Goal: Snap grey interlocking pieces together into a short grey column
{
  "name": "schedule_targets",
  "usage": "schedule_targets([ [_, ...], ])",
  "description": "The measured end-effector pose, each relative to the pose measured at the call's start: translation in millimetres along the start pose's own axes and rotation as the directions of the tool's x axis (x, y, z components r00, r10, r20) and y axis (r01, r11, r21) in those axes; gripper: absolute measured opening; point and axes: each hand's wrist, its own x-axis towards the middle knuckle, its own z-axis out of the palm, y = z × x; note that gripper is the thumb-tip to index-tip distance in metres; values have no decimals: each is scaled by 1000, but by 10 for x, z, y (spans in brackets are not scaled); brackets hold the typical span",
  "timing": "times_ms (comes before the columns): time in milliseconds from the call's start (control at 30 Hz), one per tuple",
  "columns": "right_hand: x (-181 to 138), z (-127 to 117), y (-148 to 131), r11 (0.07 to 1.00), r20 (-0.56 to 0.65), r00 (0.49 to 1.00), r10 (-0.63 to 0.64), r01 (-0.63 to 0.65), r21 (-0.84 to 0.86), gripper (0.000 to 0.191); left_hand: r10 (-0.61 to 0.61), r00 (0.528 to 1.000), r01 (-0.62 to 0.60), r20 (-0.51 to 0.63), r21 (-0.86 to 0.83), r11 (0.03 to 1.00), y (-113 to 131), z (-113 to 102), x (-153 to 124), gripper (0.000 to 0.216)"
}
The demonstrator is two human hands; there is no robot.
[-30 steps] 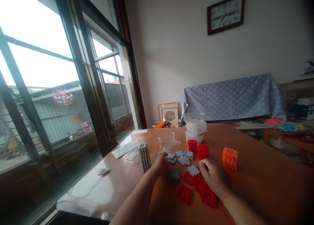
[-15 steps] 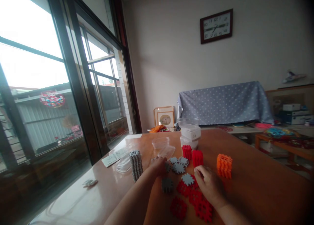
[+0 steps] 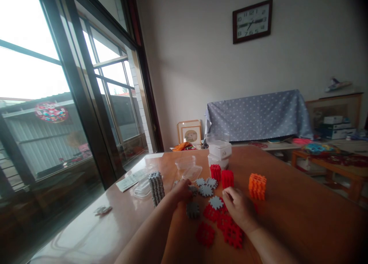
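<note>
Window: fills the left of the scene, dark frames, bright outside.
Table: brown and glossy, running from the near edge to the far middle.
Scrap: a small pale piece lying alone near the table's left edge.
Grey stack: a tall column of grey toothed tiles, upright, just left of the left hand.
Clear tubs: empty plastic containers and lids, far side of the grey stack.
Left hand: palm down on the table among the loose grey tiles — fingers curled over one at their near-left edge; whether it is pinched or only touched, I cannot tell.
Single grey tile: flat on the table, just near of the left hand.
Red tiles: spread flat in the near middle, between the two forearms.
Right hand: resting on the red tiles, fingers bent down onto them — the grip itself is hidden, so I cannot tell if anything is held.
Red cubes: two built blocks, far of the grey tiles.
White box: behind the red cubes.
Orange cube: upright, just right of the right hand, apart from it.
</note>
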Motion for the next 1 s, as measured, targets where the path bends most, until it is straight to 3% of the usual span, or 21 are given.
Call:
schedule_targets([
  [233,-10,-44,-12,1000,9,1000,11,-11,19,29,115,988,-128,-105,-132,983,92,-159,-223,39],
  [467,-14,-60,-27,1000,19,1000,7,-8,24,27,233,971,-239,-53,-219,946,201,-317,-797,38],
  [600,-20,-50,-18,1000,12,1000,10,-10,14,28,288,957,-288,-36,-248,925,237,-327,-992,41],
  [833,-40,-56,4,1000,17,1000,17,-17,14,27,172,983,-154,61,-230,961,278,-252,-1109,44],
  [1000,-42,-65,2,1000,31,999,24,-24,1,29,163,985,-144,64,-237,961,245,-248,-1115,56],
])
